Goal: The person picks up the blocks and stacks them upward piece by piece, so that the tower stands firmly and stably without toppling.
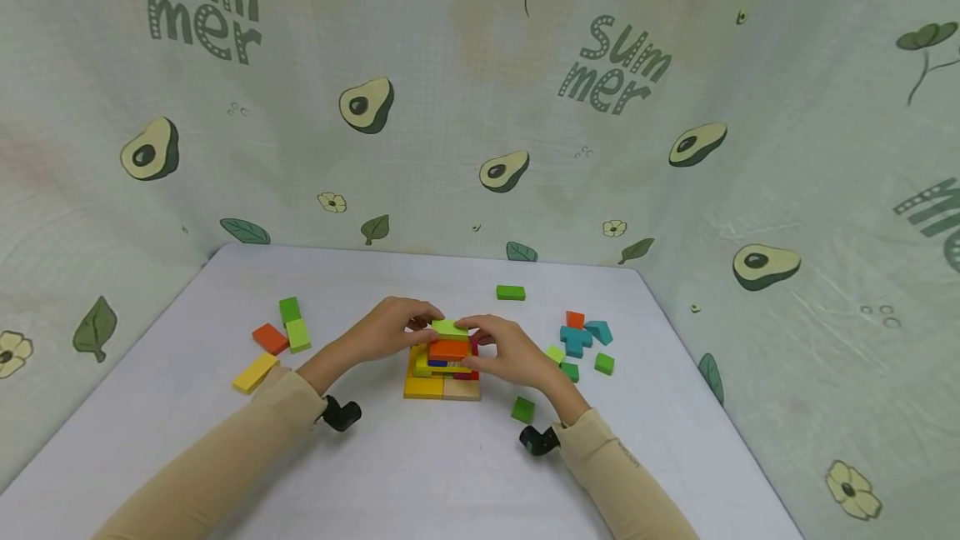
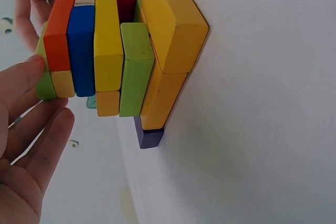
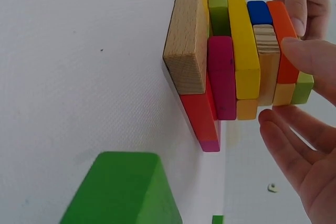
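Between both hands stands a layered stack of coloured wooden blocks, topped by a light green block (image 1: 450, 329). My left hand (image 1: 386, 330) pinches that block at its left end, thumb in front and fingers behind. On the other side my right hand (image 1: 510, 348) grips the upper layers, its thumb on the orange block (image 3: 283, 43) just beneath. Lower down are a blue block (image 2: 81, 51), a yellow block (image 2: 107, 35) and a magenta block (image 3: 221, 77). A flat base includes a yellow-orange block (image 1: 423, 388) and a plain wood block (image 1: 461, 390).
Left of the stack lie a red-orange block (image 1: 270, 338), a yellow block (image 1: 256, 373) and two green ones. To the right are a teal cross-shaped block (image 1: 576, 341) and several small pieces. One green block (image 1: 511, 292) lies behind, another (image 1: 523, 409) near the right wrist.
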